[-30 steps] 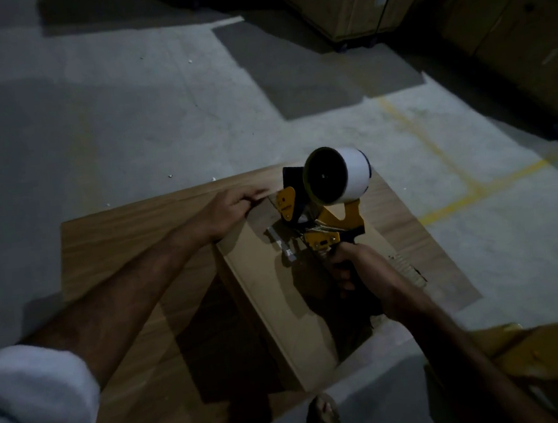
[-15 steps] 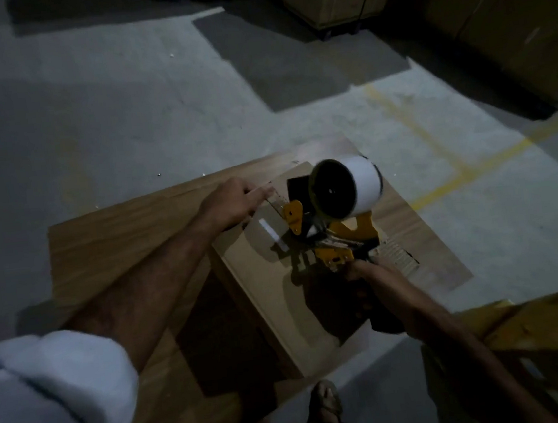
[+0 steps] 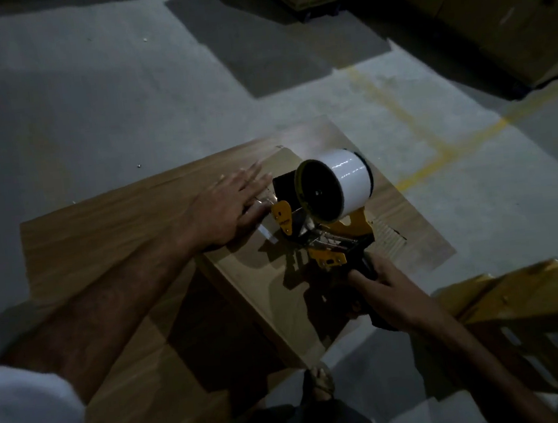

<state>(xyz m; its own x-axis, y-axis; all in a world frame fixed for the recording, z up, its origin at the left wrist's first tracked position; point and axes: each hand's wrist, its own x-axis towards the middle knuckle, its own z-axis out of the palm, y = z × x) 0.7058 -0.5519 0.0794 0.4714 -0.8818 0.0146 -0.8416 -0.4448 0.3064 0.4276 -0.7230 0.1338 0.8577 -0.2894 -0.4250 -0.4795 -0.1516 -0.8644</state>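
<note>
Seemingly I'm laying tape on the cardboard box (image 3: 261,282): my left hand (image 3: 232,209) presses flat, fingers straight, on its top, the tape dispenser (image 3: 325,206) just right of it, its handle gripped by my right hand (image 3: 385,289), which next must pull steadily toward me.

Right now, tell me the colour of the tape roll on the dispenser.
White: the glossy cylindrical tape roll, clearest in the head view.

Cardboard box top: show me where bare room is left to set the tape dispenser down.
Free: the near half of the brown cardboard box, between the yellow tape dispenser and its near edge; also the wood-grain board left of the box. Crowded: the far end, where the flat left hand and dispenser meet.
</note>
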